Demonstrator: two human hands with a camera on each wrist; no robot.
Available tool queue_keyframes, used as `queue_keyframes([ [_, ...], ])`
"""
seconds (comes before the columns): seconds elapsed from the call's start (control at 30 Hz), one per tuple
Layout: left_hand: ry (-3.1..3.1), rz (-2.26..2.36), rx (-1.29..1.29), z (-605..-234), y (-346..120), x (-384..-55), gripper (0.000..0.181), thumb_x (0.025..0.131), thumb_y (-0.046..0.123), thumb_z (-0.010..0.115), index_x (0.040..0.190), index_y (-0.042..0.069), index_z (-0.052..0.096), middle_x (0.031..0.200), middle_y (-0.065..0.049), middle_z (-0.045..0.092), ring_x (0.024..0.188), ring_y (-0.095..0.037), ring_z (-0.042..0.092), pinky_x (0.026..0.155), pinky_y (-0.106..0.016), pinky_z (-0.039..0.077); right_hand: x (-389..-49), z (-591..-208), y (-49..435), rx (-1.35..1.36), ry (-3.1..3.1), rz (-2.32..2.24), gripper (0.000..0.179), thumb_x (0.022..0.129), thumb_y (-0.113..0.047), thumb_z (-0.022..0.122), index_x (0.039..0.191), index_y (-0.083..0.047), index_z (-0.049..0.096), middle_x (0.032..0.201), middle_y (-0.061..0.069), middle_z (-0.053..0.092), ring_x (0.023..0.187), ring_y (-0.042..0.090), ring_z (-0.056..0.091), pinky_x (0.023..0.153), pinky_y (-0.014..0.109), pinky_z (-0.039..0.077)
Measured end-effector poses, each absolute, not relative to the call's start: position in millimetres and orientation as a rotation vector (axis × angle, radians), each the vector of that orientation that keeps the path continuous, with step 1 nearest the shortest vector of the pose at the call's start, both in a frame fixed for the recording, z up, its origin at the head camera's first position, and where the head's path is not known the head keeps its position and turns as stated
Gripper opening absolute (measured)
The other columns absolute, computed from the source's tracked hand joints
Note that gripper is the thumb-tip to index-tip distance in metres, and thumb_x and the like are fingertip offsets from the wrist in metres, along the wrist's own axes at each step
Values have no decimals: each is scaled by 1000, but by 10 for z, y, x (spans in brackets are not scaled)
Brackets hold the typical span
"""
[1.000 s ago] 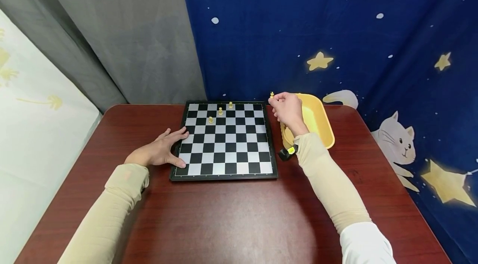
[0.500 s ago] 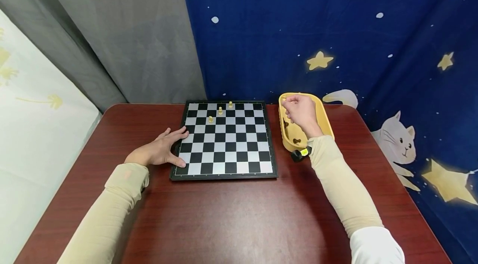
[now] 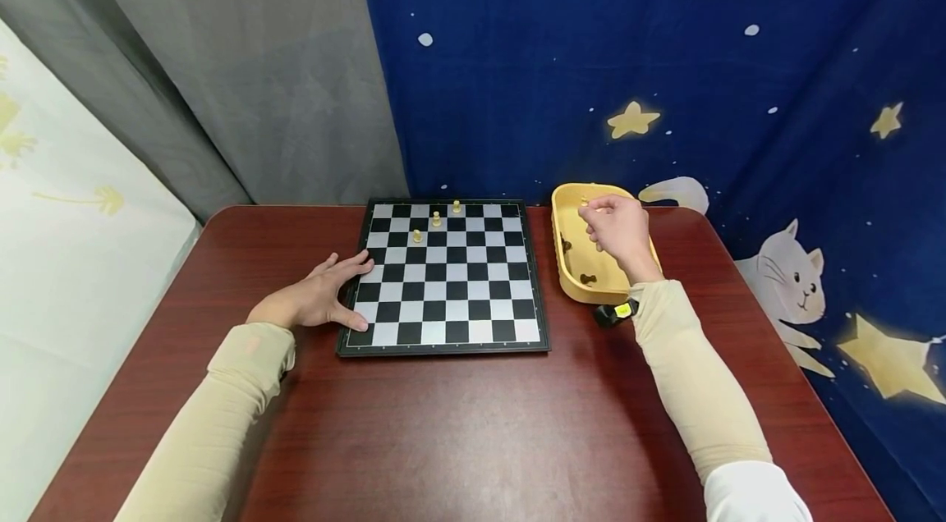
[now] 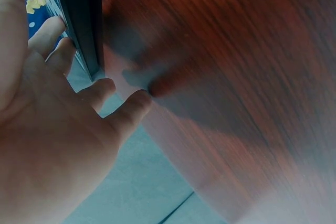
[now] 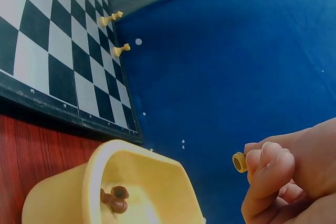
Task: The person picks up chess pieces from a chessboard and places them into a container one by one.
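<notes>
My right hand [image 3: 619, 228] is over the yellow basket [image 3: 571, 286], pinching a cream chess piece [image 5: 240, 162] between thumb and fingertips. The round base of that piece points out in the right wrist view; its upper part is hidden by the fingers. My left hand [image 3: 318, 298] rests with spread fingers on the left edge of the black-and-white chessboard [image 3: 445, 292]. Three cream pieces stand on the board towards its far side: one nearer piece [image 3: 417, 236], a middle piece [image 3: 436, 219] and a far piece [image 3: 456, 207].
Dark chess pieces [image 3: 587, 278] lie inside the basket, right of the board. Both stand on a reddish-brown wooden table [image 3: 443, 432]. A blue star-patterned curtain [image 3: 517, 79] hangs right behind the far table edge. A small black camera [image 3: 613, 314] sits at my right wrist.
My right hand has moved right, from the gap between board and basket to over the basket, still pinching the cream chess piece. My left hand and the pieces on the board stay put.
</notes>
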State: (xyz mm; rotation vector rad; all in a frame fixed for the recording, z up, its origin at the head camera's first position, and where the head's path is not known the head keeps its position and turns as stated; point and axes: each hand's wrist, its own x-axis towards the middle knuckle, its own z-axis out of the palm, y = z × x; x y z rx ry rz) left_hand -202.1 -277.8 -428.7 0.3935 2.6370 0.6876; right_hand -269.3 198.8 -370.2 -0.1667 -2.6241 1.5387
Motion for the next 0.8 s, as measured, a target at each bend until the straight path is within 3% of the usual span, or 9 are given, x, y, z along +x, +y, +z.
queue_keyframes([
  [0.5, 2634, 694, 392, -4282, -2772, -2028, 114, 70, 50, 90, 161, 14, 31, 174, -9, 11, 156, -54, -4, 121, -73, 9, -2602, -3765, 2111, -197, -2627, 1529, 21, 95, -21, 69, 102, -2, 69, 56, -8, 61, 46, 5, 57, 42, 19, 48],
  [0.8, 2633, 692, 397, -4287, -2777, -2030, 115, 70, 50, 89, 161, 12, 31, 174, -9, 11, 155, -55, -4, 122, -73, 8, -2573, -3811, 2149, -196, -2646, 1515, 22, 95, -23, 70, 103, -2, 70, 66, 6, 68, 47, 5, 58, 44, 20, 51],
])
